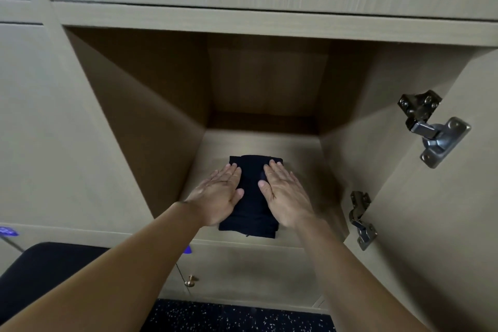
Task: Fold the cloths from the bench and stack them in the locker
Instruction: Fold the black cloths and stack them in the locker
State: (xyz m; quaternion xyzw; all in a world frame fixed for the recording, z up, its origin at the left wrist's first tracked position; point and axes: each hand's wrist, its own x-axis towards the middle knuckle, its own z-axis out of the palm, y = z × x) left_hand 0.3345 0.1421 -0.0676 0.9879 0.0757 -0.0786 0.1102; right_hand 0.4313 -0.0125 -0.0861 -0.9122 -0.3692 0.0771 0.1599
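Locker (304,148) open, its door (444,224) swung out to the right on two metal hinges, upper (431,127) and lower (361,219). A folded dark cloth (252,197) lies on the locker floor, near the front edge and well short of the back wall. Left hand (218,197) and right hand (285,194) rest flat on top of it, fingers straight and together, palms down, one on each side. A small brass knob (190,281) shows on the panel below.
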